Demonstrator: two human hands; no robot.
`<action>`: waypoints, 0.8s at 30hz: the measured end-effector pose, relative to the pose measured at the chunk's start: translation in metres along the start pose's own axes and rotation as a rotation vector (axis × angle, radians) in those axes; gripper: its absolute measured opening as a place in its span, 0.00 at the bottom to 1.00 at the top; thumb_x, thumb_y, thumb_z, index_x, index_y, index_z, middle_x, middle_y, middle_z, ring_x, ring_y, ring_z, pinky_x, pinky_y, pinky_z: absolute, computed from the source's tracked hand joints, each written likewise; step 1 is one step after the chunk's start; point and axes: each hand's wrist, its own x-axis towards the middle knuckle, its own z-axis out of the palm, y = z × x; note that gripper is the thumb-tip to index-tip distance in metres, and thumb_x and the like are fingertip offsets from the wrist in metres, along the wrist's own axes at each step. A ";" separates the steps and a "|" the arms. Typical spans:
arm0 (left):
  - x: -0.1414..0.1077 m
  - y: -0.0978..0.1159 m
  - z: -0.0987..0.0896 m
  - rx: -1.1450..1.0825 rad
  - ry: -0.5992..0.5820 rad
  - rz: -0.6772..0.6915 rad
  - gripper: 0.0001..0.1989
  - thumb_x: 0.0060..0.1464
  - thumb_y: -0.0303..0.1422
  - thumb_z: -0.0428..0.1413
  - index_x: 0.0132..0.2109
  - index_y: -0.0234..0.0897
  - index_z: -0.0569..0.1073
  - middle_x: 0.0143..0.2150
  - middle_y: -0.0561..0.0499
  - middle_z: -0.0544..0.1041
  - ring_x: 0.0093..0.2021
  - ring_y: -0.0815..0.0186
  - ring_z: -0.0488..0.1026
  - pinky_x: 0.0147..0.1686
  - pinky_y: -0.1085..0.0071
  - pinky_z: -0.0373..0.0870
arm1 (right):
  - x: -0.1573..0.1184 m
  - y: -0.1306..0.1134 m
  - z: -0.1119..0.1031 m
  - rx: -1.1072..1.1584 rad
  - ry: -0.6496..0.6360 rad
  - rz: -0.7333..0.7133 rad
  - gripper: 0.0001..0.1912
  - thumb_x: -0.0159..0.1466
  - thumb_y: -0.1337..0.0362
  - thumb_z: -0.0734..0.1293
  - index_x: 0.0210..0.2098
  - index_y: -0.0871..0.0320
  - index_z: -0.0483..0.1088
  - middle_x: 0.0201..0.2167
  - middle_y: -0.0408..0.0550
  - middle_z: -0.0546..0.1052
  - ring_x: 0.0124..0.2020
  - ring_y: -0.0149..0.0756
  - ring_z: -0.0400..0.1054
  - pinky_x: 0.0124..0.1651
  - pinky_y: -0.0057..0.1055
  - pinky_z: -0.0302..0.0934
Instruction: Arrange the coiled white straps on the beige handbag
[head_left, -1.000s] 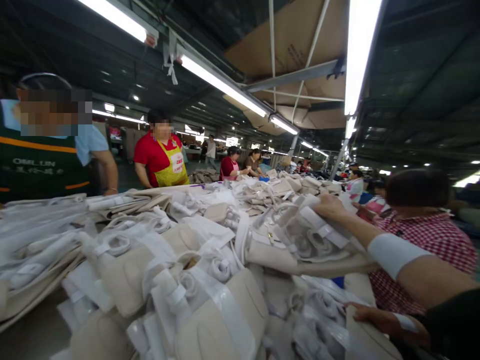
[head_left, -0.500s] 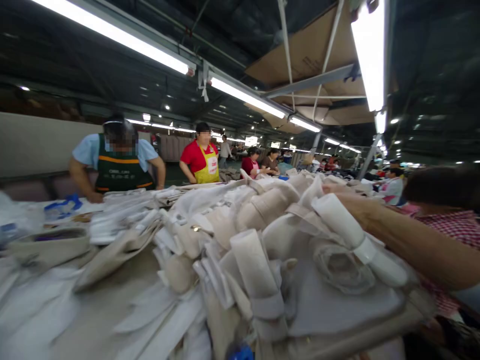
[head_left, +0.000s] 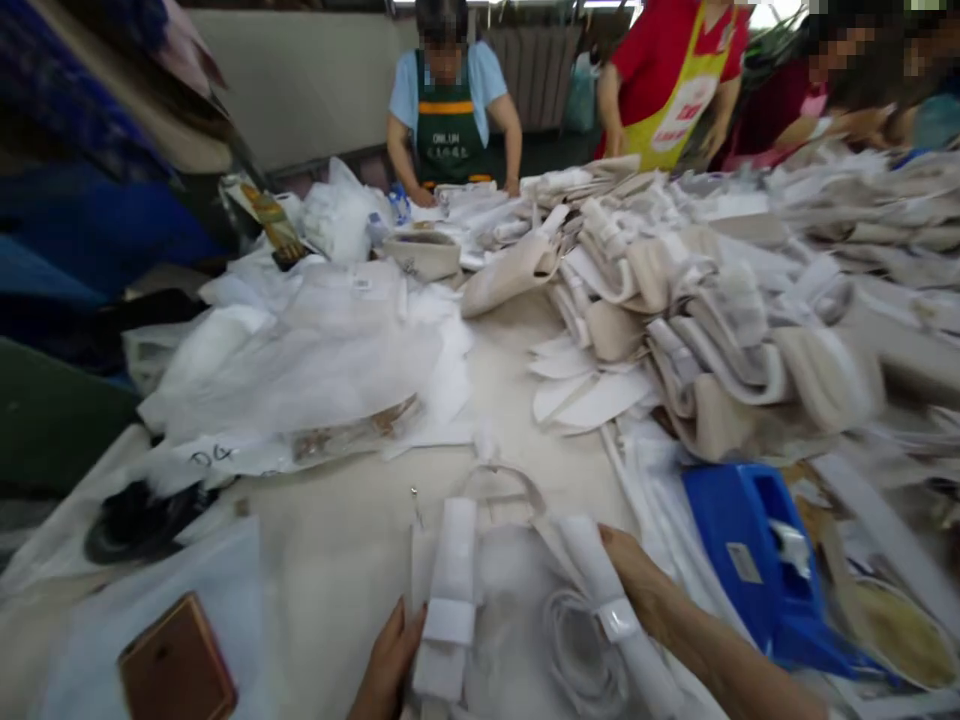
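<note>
While left hand (head_left: 394, 655) and right hand (head_left: 634, 575) grip a pale bundle (head_left: 514, 580), blue tape dispenser (head_left: 727, 545) at right, phone (head_left: 178, 660) at left

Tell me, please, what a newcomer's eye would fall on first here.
Probably the bright blue plastic block, perhaps a tape dispenser, right of the person's right hand. Then the large beige-and-white heap filling the right side, and the whitish bundle with rolled straps between that hand and the left hand, bottom centre.

A bundle (head_left: 517, 570) is between the left hand (head_left: 391, 645) and right hand (head_left: 637, 575). A phone (head_left: 178, 662) lies on a sheet (head_left: 238, 560) to the left, a tape holder (head_left: 731, 525) to the right, a pile (head_left: 712, 290) behind it.
</note>
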 end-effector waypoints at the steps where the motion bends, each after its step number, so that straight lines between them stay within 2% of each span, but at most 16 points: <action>1: 0.000 -0.007 -0.010 0.037 0.004 -0.019 0.37 0.28 0.59 0.57 0.40 0.34 0.71 0.45 0.38 0.76 0.52 0.45 0.68 0.52 0.56 0.66 | 0.006 0.016 0.012 -0.005 0.002 0.019 0.18 0.46 0.59 0.67 0.35 0.60 0.72 0.13 0.39 0.69 0.13 0.27 0.56 0.16 0.24 0.50; 3: -0.002 -0.013 -0.021 0.074 0.025 0.016 0.42 0.33 0.60 0.53 0.48 0.32 0.66 0.54 0.36 0.69 0.59 0.49 0.60 0.59 0.60 0.57 | 0.014 0.041 0.027 -0.014 0.015 0.023 0.20 0.47 0.59 0.66 0.38 0.60 0.71 0.16 0.39 0.72 0.14 0.29 0.58 0.18 0.25 0.52; 5: -0.007 -0.012 -0.025 0.101 0.001 0.098 0.42 0.42 0.58 0.49 0.56 0.31 0.58 0.61 0.39 0.61 0.62 0.55 0.55 0.62 0.63 0.50 | 0.018 0.057 0.033 -0.023 0.030 -0.002 0.21 0.46 0.60 0.66 0.40 0.60 0.70 0.19 0.40 0.74 0.18 0.31 0.62 0.22 0.26 0.56; 8: -0.017 -0.005 -0.029 0.244 -0.088 0.180 0.38 0.49 0.54 0.45 0.60 0.33 0.53 0.61 0.41 0.61 0.62 0.58 0.55 0.62 0.63 0.49 | 0.016 0.068 0.029 -0.067 0.007 -0.080 0.22 0.46 0.63 0.65 0.41 0.59 0.70 0.24 0.40 0.76 0.25 0.35 0.67 0.30 0.29 0.61; 9: -0.021 -0.003 -0.032 0.323 -0.094 0.205 0.37 0.49 0.53 0.45 0.59 0.32 0.55 0.60 0.40 0.62 0.61 0.56 0.57 0.62 0.60 0.50 | 0.013 0.069 0.026 -0.092 -0.007 -0.108 0.22 0.46 0.63 0.64 0.42 0.59 0.70 0.25 0.41 0.77 0.28 0.37 0.68 0.32 0.30 0.61; 11: -0.026 0.000 -0.037 0.468 -0.026 0.287 0.36 0.47 0.51 0.46 0.57 0.30 0.60 0.55 0.37 0.66 0.56 0.53 0.62 0.58 0.56 0.57 | 0.009 0.070 0.021 -0.158 -0.019 -0.170 0.23 0.45 0.64 0.63 0.42 0.59 0.69 0.31 0.43 0.78 0.33 0.40 0.69 0.37 0.31 0.62; 14: -0.027 0.004 -0.040 0.518 0.078 0.442 0.30 0.47 0.48 0.46 0.52 0.32 0.65 0.45 0.40 0.69 0.44 0.55 0.68 0.45 0.58 0.67 | 0.006 0.072 0.017 -0.254 0.033 -0.282 0.24 0.44 0.65 0.63 0.42 0.60 0.68 0.38 0.47 0.77 0.39 0.43 0.69 0.41 0.33 0.62; 17: -0.022 0.005 -0.039 0.437 0.004 0.492 0.24 0.46 0.46 0.46 0.46 0.35 0.67 0.38 0.46 0.70 0.36 0.61 0.68 0.38 0.63 0.66 | 0.001 0.078 0.012 -0.232 0.078 -0.363 0.28 0.43 0.63 0.66 0.45 0.59 0.67 0.43 0.50 0.76 0.43 0.44 0.69 0.45 0.33 0.61; 20: -0.012 0.004 -0.040 0.413 -0.054 0.473 0.19 0.45 0.45 0.48 0.38 0.35 0.67 0.28 0.52 0.69 0.28 0.65 0.66 0.29 0.67 0.63 | -0.014 0.091 0.004 -0.151 0.070 -0.298 0.32 0.45 0.55 0.67 0.49 0.59 0.66 0.41 0.50 0.77 0.41 0.44 0.70 0.41 0.33 0.63; 22: -0.006 0.001 -0.042 0.405 -0.080 0.458 0.14 0.46 0.43 0.50 0.33 0.36 0.66 0.23 0.55 0.67 0.23 0.67 0.64 0.25 0.69 0.60 | -0.028 0.104 -0.002 -0.130 0.075 -0.275 0.32 0.47 0.53 0.67 0.49 0.60 0.67 0.39 0.50 0.78 0.39 0.44 0.71 0.40 0.33 0.63; 24: -0.004 -0.003 -0.045 0.390 -0.092 0.447 0.11 0.49 0.40 0.52 0.29 0.35 0.65 0.21 0.57 0.66 0.22 0.70 0.63 0.25 0.71 0.59 | -0.043 0.117 -0.006 -0.097 0.053 -0.303 0.28 0.47 0.55 0.67 0.46 0.61 0.69 0.37 0.48 0.78 0.39 0.42 0.70 0.41 0.32 0.62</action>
